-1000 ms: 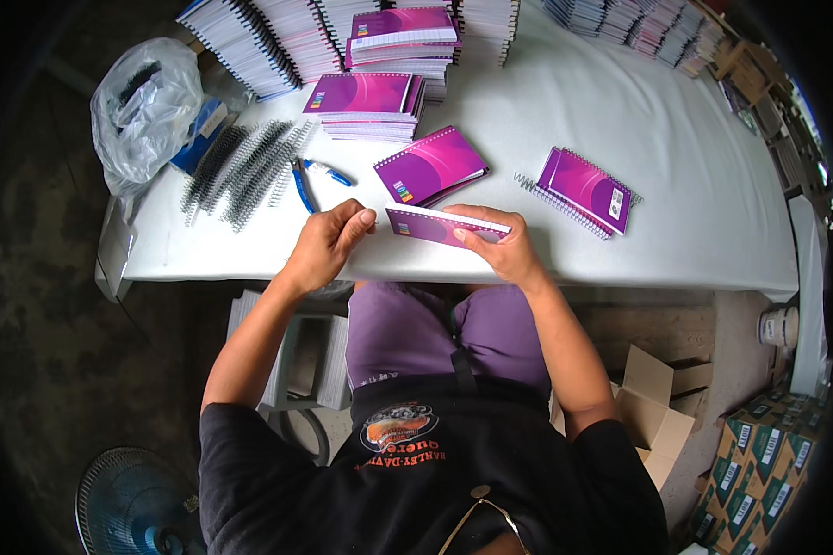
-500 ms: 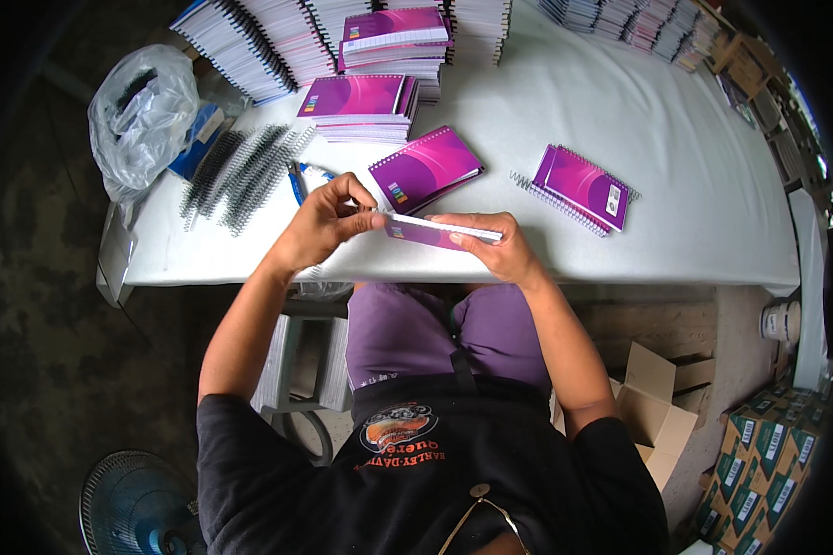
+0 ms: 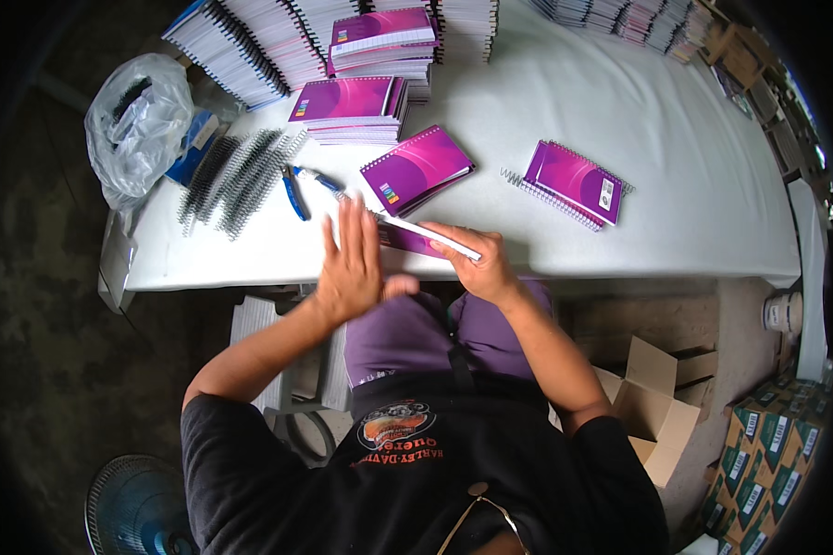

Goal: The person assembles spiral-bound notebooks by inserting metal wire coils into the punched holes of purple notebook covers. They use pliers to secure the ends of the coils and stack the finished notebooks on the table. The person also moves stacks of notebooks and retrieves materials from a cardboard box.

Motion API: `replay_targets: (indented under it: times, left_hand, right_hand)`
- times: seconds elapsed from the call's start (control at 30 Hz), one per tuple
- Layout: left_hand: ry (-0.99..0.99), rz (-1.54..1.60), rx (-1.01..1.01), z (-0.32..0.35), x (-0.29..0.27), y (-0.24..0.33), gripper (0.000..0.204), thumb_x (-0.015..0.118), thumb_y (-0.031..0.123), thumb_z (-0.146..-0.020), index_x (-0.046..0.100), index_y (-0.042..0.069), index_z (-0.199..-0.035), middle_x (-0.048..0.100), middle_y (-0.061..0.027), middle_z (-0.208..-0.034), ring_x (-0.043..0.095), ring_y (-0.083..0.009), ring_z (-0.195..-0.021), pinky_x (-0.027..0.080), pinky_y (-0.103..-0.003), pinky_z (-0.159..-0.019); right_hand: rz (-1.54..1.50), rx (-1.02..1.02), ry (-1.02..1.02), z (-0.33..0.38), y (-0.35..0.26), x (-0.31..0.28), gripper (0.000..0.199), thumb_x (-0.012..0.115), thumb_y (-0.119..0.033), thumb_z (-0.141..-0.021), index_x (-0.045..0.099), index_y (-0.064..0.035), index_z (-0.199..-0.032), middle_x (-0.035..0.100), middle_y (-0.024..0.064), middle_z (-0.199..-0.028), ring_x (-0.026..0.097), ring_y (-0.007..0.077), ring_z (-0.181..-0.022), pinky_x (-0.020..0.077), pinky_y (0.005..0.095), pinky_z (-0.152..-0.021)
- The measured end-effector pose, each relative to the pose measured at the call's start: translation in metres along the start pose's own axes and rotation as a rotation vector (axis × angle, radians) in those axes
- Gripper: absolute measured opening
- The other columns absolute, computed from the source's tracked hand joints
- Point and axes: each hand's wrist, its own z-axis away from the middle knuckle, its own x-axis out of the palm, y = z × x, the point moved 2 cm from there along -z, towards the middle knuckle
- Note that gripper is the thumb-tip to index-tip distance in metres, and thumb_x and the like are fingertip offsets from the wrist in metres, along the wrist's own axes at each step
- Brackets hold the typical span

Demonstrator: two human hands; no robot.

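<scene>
My right hand (image 3: 481, 265) grips a thin purple notebook (image 3: 411, 240) near the table's front edge, its white page edges facing up. My left hand (image 3: 350, 264) is stretched flat with its fingers extended, at the notebook's left end; whether it touches is hard to see. A bit of wire coil shows by its fingertips. Just beyond lies another purple notebook (image 3: 418, 168), tilted on the table. Blue-handled pliers (image 3: 293, 194) rest to the left, beside a pile of loose spiral coils (image 3: 241, 176). Off to the right are purple notebooks (image 3: 574, 180) with a coil sticking out.
Stacked purple notebooks (image 3: 347, 109) stand further back, before rows of spiral-bound books (image 3: 227, 55). A plastic bag (image 3: 139, 129) sits at the table's left end. Below are an open cardboard box (image 3: 652, 407), a fan (image 3: 134, 509) and patterned cartons (image 3: 764, 453).
My left hand has gone from a pinch at the notebook's corner to a flat, open palm, lower down. The held notebook has shifted slightly left and tilted. The pliers now show more fully.
</scene>
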Motion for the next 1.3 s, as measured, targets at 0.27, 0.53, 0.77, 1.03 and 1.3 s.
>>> replay_targets:
  times: [0.27, 0.53, 0.77, 1.03, 1.3]
  left_hand:
    - [0.306, -0.05, 0.087, -0.004, 0.012, -0.012, 0.114, 0.031, 0.079, -0.071, 0.018, -0.017, -0.132, 0.014, -0.0392, -0.137, 0.002, -0.0546, -0.13, -0.008, -0.062, -0.1]
    - [0.366, 0.071, -0.021, -0.027, 0.004, -0.007, 0.115, 0.029, 0.08, -0.072, 0.013, -0.014, -0.135, 0.011, -0.0347, -0.141, -0.001, -0.0566, -0.129, -0.012, -0.06, -0.1]
    - [0.451, 0.054, 0.019, -0.036, -0.002, -0.004, 0.114, 0.03, 0.08, -0.072, 0.012, -0.011, -0.137, 0.005, -0.0383, -0.14, -0.009, -0.0526, -0.13, -0.013, -0.062, -0.099]
    - [0.466, 0.047, 0.063, -0.041, -0.002, 0.012, 0.113, 0.033, 0.077, -0.074, 0.01, -0.016, -0.134, 0.01, -0.0381, -0.139, -0.003, -0.0517, -0.131, -0.007, -0.063, -0.1]
    - [0.256, 0.188, 0.155, -0.065, -0.033, 0.025, 0.047, 0.061, 0.055, -0.07, 0.057, 0.009, -0.08, 0.056, -0.0051, -0.078, 0.055, -0.0236, -0.077, 0.038, -0.035, -0.066]
  right_hand:
    - [0.073, -0.07, 0.033, 0.01, -0.004, 0.02, 0.036, 0.061, 0.004, -0.076, 0.06, -0.0046, -0.111, 0.064, 0.0148, -0.097, 0.065, 0.0281, -0.083, 0.0518, 0.0331, -0.069]
    - [0.122, -0.132, 0.054, 0.015, -0.003, 0.017, 0.036, 0.059, 0.006, -0.076, 0.06, -0.0046, -0.11, 0.064, 0.0138, -0.102, 0.064, 0.0278, -0.087, 0.0529, 0.0333, -0.072]
    - [0.1, -0.157, 0.085, 0.013, -0.005, 0.017, 0.036, 0.058, 0.005, -0.077, 0.059, -0.0048, -0.112, 0.064, 0.0143, -0.101, 0.064, 0.029, -0.086, 0.0521, 0.0356, -0.074]
    - [0.041, -0.121, 0.093, 0.017, -0.007, 0.017, 0.036, 0.059, 0.004, -0.077, 0.058, -0.0045, -0.112, 0.064, 0.0142, -0.098, 0.064, 0.0297, -0.084, 0.0519, 0.0345, -0.071]
    - [-0.225, 0.069, 0.167, 0.01, -0.005, 0.01, 0.029, 0.06, -0.005, -0.083, 0.057, -0.0033, -0.112, 0.065, 0.0137, -0.098, 0.065, 0.02, -0.089, 0.0501, 0.029, -0.076]
